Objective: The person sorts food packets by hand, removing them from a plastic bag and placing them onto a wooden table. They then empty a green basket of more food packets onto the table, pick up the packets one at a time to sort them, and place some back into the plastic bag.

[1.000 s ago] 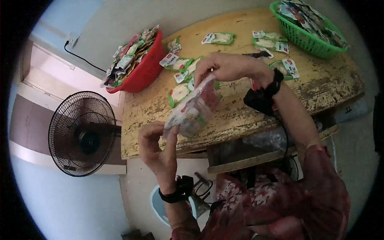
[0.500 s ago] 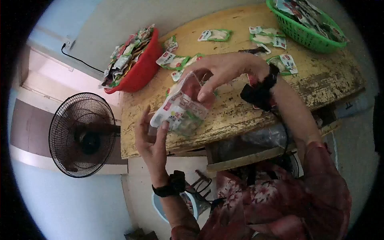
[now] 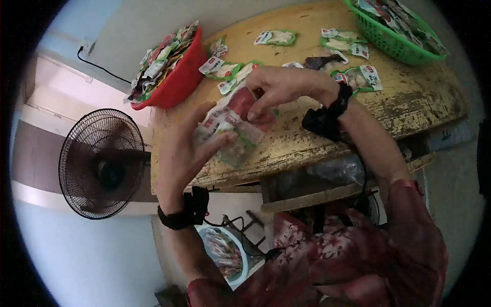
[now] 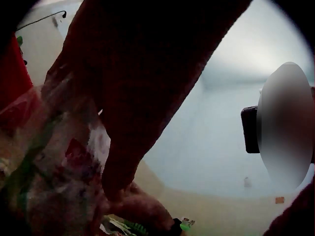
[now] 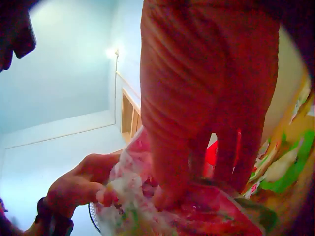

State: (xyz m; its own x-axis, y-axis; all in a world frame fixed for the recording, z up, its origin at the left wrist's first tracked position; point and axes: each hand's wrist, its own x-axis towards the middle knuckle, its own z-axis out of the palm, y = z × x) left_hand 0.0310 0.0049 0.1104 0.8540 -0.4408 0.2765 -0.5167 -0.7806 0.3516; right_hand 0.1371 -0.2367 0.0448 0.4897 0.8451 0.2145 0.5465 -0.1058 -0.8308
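Note:
A clear printed plastic bag (image 3: 250, 135) with red and green packets showing through it is held between both hands, over the front of the worn yellow table (image 3: 307, 138). My left hand (image 3: 184, 148) grips its left side, thumb across the near face. At the upper right edge, my right hand (image 3: 286, 88) pinches the bag with its thumb on the red part. In the right wrist view the crinkled bag (image 5: 135, 211) lies under the right fingers, with the left hand (image 5: 81, 187) opposite. The left wrist view is dark, the bag (image 4: 64, 182) blurred beside the left hand.
Behind the hands lie several green-and-white food packets (image 3: 276, 37) and a dark packed piece (image 3: 322, 62). A red basin (image 3: 176, 84) and a green basket (image 3: 394, 43), both full of packets, stand at the back. A fan (image 3: 105, 163), drawer (image 3: 317, 184) and filled bucket (image 3: 243, 263) are nearby.
My left hand has moved up along the bag and taken a fuller grip on its left side. The right hand's thumb has come down onto the bag's upper part.

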